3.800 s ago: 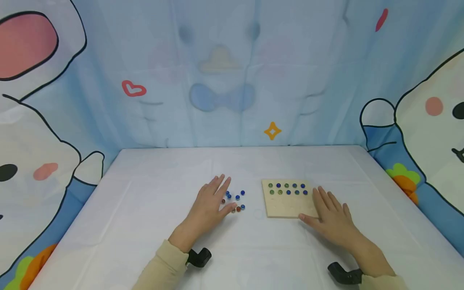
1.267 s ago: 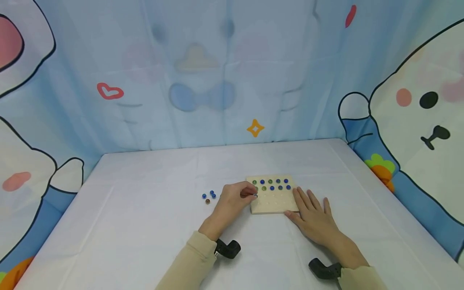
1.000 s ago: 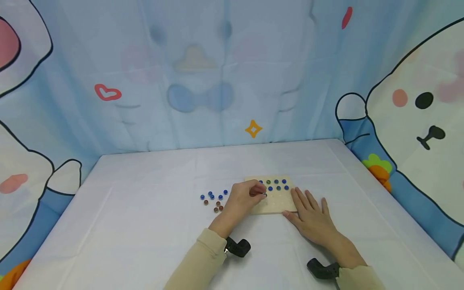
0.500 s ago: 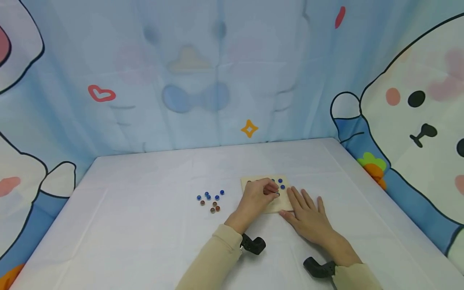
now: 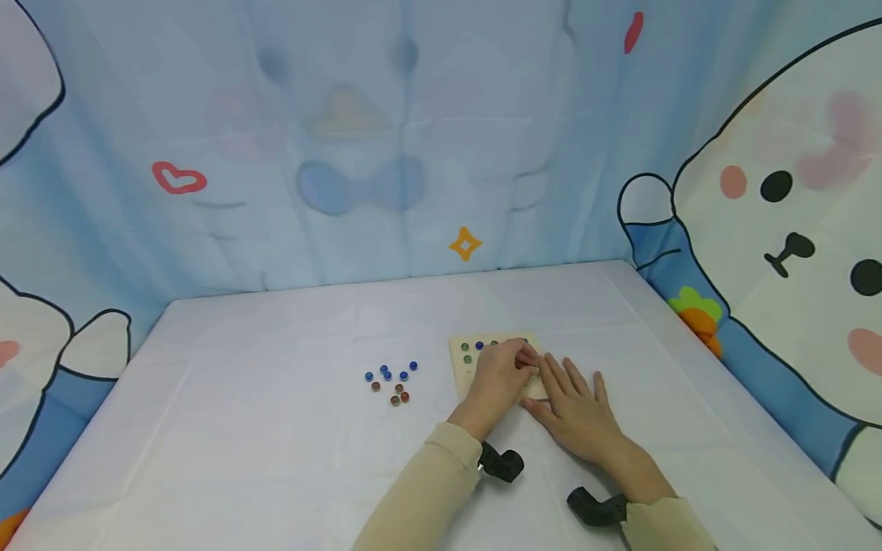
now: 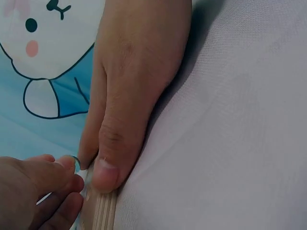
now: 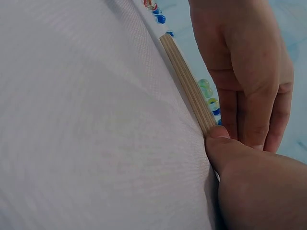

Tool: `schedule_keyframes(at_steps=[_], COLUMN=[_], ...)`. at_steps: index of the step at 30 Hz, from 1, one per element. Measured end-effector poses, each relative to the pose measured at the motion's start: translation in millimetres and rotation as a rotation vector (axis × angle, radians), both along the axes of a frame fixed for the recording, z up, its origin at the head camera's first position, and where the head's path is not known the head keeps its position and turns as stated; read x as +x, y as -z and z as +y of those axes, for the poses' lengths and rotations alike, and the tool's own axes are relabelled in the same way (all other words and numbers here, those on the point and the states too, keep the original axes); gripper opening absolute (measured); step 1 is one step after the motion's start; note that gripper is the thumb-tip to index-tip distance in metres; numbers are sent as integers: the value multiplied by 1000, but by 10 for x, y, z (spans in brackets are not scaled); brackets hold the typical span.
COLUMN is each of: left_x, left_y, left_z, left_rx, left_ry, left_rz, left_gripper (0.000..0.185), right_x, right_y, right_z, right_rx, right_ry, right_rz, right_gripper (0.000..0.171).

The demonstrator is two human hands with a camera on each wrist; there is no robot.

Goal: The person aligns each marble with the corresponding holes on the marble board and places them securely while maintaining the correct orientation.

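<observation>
Wooden board (image 5: 463, 369) lies on the white surface (image 5: 276, 459), steadied by the flat, open right hand (image 5: 575, 409), while the left hand (image 5: 499, 376) pinches a marble (image 6: 76, 162) over it — judging by this, seating it in a free hole comes next.

Head view: from above and behind the two forearms, looking forward and down across the white table (image 5: 276, 428) toward the printed backdrop (image 5: 386, 153); the wooden board (image 5: 460, 369) sits small, just below frame centre. Left-wrist view: very close and low over the cloth, with the board's edge (image 6: 101, 211) at lower left and the right hand (image 6: 134, 81) filling the upper left. Right-wrist view: equally near and low, the same edge (image 7: 188, 86) running from upper centre down toward the lower right. All three views share the board.
</observation>
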State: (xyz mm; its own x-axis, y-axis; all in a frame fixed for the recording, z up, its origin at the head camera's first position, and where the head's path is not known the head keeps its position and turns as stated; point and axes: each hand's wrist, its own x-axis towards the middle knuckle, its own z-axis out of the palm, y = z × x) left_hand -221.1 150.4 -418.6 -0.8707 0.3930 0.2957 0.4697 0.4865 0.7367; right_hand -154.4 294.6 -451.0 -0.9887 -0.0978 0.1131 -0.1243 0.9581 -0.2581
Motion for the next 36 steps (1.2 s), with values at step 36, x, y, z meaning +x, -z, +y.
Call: schedule_keyframes(at_steps=[36], left_x=[38], left_y=[-56], left_z=[-60], left_rx=[-125], left_ry=[-55], left_rz=[129], left_gripper=[17], right_x=[5], right_y=[-16], right_z=[-24], right_rx=[24], right_ry=[7], right_rz=[8], right_gripper=[84])
